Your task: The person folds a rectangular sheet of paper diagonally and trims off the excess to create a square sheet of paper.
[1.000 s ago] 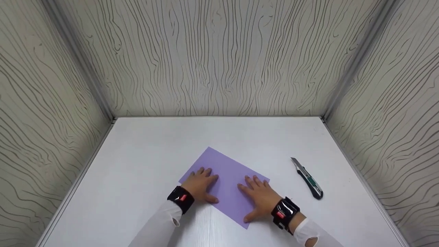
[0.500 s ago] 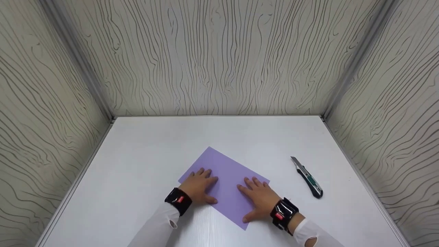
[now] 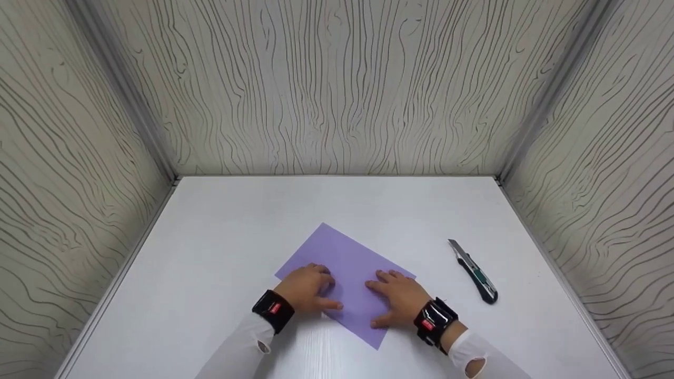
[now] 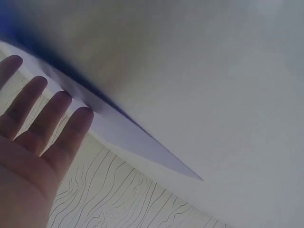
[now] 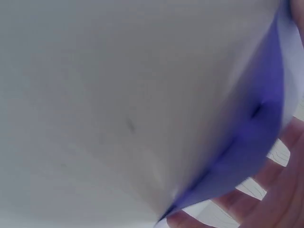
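A square of purple paper [image 3: 350, 260] lies turned at an angle on the white table. My left hand [image 3: 304, 288] rests on its left part, fingers close together and slightly bent, thumb pointing right near the lower edge. On the right part rests my right hand [image 3: 403, 300], fingers spread, thumb near the front corner. The left wrist view has the fingertips touching the purple sheet [image 4: 135, 140], which is seen almost edge-on. In the right wrist view the near paper edge [image 5: 256, 133] bows up off the table, with the fingers partly hidden behind it.
A utility knife [image 3: 476, 273] with its blade out lies to the right of the paper, beyond my right hand. Wood-patterned panels [image 3: 331, 89] enclose the white table [image 3: 237, 221] at the back and both sides.
The left fingers have drawn together and bent, and the left thumb has slid a little right. My right fingers have drawn in slightly. The paper and knife stay nearly in place.
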Demonstrator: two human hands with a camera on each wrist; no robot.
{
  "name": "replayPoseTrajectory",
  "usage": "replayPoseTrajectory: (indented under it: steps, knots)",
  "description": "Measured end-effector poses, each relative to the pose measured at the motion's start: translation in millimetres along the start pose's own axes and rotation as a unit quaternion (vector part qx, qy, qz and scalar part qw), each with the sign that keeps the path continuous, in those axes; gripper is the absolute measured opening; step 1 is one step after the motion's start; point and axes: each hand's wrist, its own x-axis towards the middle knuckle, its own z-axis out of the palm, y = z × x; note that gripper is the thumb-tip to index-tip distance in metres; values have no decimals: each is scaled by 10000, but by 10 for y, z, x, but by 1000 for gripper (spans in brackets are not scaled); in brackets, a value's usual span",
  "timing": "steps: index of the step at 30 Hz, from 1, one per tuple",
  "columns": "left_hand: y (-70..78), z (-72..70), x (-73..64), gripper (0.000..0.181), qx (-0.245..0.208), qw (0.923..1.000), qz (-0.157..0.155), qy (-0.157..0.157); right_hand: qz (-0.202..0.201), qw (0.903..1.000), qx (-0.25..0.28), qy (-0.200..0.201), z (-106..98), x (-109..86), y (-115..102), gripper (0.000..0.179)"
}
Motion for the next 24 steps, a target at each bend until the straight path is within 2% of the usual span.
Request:
replayPoseTrajectory:
  steps: [3, 8, 16, 21, 24]
  knots:
    - [21, -9, 2, 69, -7, 10000, 79, -4, 21, 9999, -89, 62, -38, 27, -22, 90]
    - [41, -7, -12, 74, 21, 10000, 27, -6, 27, 9998, -156, 120, -50, 49, -30, 88]
    - [26, -24, -40, 73, 42, 9998, 159, 109, -28, 9978, -347, 557, -21, 93, -13, 78]
    - [21, 7, -57, 58, 16, 9997, 181, 159, -94, 9959, -494, 750, 2, 117, -12, 68]
    - [27, 26, -65, 47, 109, 9991, 219, 332, -105, 9961, -374, 798, -3, 142, -15, 63]
